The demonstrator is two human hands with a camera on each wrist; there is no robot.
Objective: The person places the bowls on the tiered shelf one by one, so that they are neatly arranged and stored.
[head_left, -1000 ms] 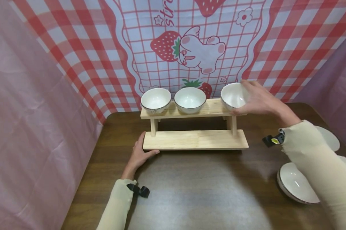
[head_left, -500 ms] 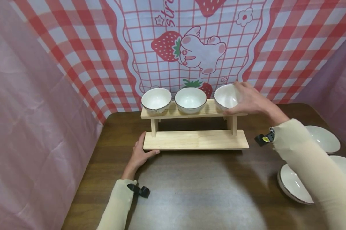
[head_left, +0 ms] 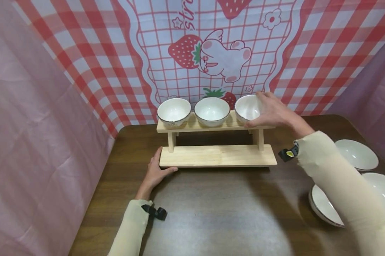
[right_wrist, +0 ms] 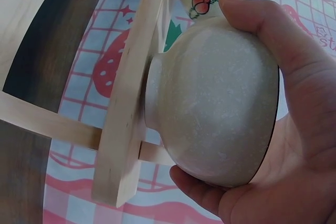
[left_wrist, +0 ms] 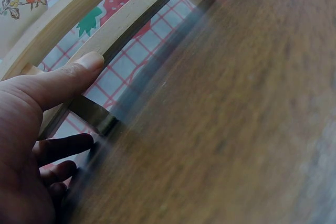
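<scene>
A two-tier wooden stand (head_left: 218, 156) bears white bowls with dark rims along its upper board. My right hand (head_left: 272, 111) grips the rightmost bowl (head_left: 247, 107), thumb on one side and fingers on the other. In the right wrist view, that bowl's foot (right_wrist: 153, 93) meets or almost meets the upper board. To its left sit the middle bowl (head_left: 211, 109) and the left bowl (head_left: 174, 111). My left hand (head_left: 154, 175) holds the left end of the lower board, with the thumb (left_wrist: 90, 61) against its front edge and the other fingers curled below.
At the right of the brown table (head_left: 211, 213) are more white dishes: an oval one (head_left: 358, 154), another (head_left: 382, 190) and a bowl (head_left: 325, 206) partly behind my right sleeve. A strawberry-patterned cloth (head_left: 224, 53) hangs close behind the stand.
My right hand has moved left with the rightmost bowl, bringing it nearer the middle bowl and slightly lower. My left hand and the stand have stayed in place.
</scene>
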